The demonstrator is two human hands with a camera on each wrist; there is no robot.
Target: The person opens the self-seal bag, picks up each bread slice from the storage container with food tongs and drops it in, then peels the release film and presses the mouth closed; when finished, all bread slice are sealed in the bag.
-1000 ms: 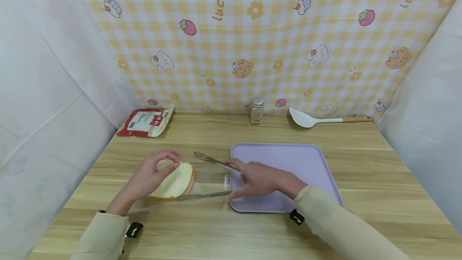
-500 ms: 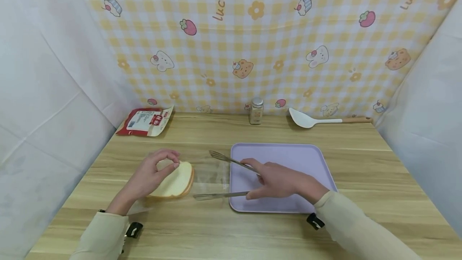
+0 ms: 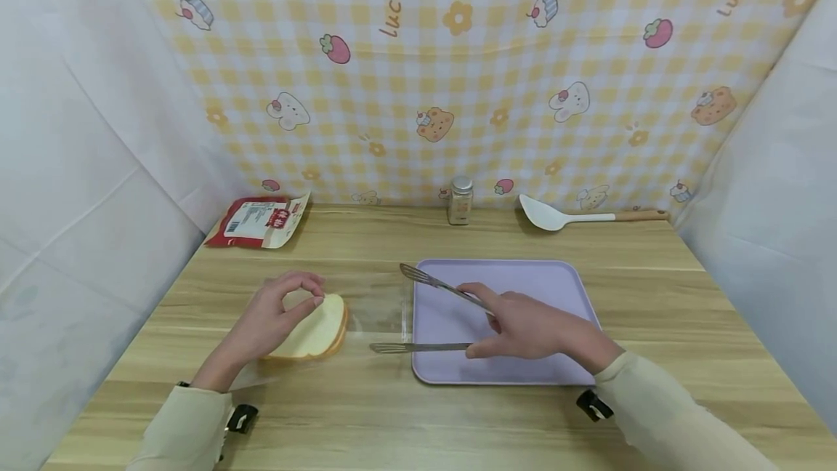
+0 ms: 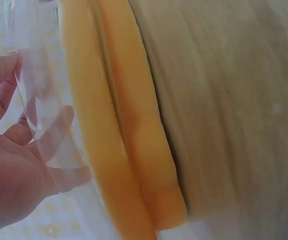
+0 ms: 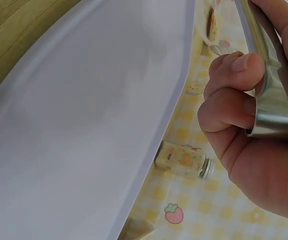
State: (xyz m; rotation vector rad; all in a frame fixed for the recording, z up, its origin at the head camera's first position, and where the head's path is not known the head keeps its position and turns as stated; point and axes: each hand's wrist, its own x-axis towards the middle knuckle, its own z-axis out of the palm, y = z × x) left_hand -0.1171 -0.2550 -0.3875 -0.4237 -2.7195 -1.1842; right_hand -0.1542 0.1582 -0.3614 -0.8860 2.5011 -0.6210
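Observation:
In the head view my left hand (image 3: 271,315) is at the left over bread slices (image 3: 312,333) lying in a clear plastic bag (image 3: 375,311). The left wrist view has its thumb and a finger pinching the bag's film (image 4: 33,85), beside two slices with orange-brown crusts (image 4: 118,120). My right hand (image 3: 530,322) grips metal tongs (image 3: 425,347) above the lilac tray (image 3: 543,286). The tongs' arms are spread wide with nothing between them, their slotted tips pointing left toward the bag. Close up in the right wrist view, fingers curl around the tongs' bent metal end (image 5: 276,107).
A red and cream food packet (image 3: 258,222) lies at the back left. A small spice jar (image 3: 461,202) stands by the patterned cloth, and a white turner with a wooden handle (image 3: 549,216) lies at the back right. White cloth hangs on both sides.
My right hand has drawn the tongs to the right, away from the bread and over the tray. The left hand and the bread stay in place.

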